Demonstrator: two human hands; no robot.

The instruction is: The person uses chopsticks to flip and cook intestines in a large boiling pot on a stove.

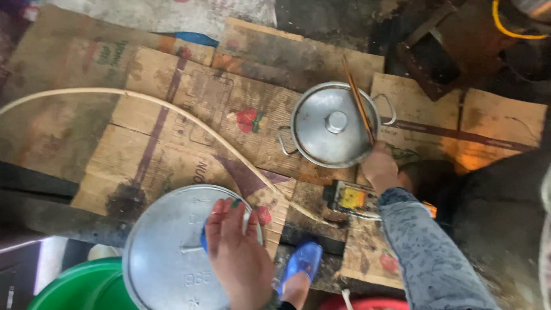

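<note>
The left hand [238, 258] is lying flat, fingers spread, on a large round aluminium lid [172, 247], pressing down rather than gripping; something blue is showing beneath the fingers, too hidden to identify. The lid is covering a vessel below, so any contents cannot be told. The right hand [379, 166], in a grey speckled sleeve [427, 252], is closed around the lower ends of a pair of wooden chopsticks [357, 97], which are slanting across a small lidded steel pot [332, 124] with two wire handles; its lid is on and its contents are hidden. The pot is sitting on flattened cardboard [172, 115], seemingly laid as a floor covering. A green basin [74, 287] is showing beside the large lid, and a blue slipper [303, 261] is lying near the left hand.
</note>
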